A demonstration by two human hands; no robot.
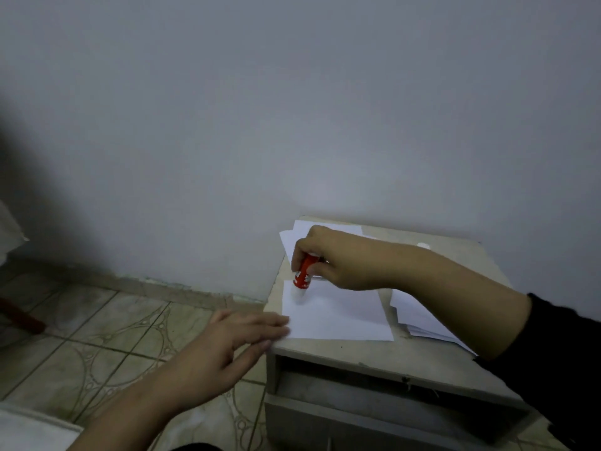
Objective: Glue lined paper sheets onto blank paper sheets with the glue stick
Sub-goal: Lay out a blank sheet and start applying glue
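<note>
Your right hand (338,258) is curled around the red glue stick (304,271), gripping its upper part with fingers and thumb. The stick leans slightly, and its pale tip is down on the far left corner of the white sheet (338,314) lying in the middle of the bench (325,353). No lines can be made out on that sheet.

Your left hand (234,340) is spread, fingers straight and close together. The fingertips (281,325) reach the near left edge of the same sheet, at the bench's left side, while the palm hangs out over the tiled floor (113,327).

A loose stack of white sheets (422,320) lies just right of the middle sheet, partly under your right forearm. More white paper (292,237) sits at the back left corner of the bench, near the wall (292,109), partly hidden behind your right hand. A small white scrap (423,245) lies toward the back of the bench. Your right sleeve (559,369) is dark. The bench has an open compartment (357,382) under its top.
</note>
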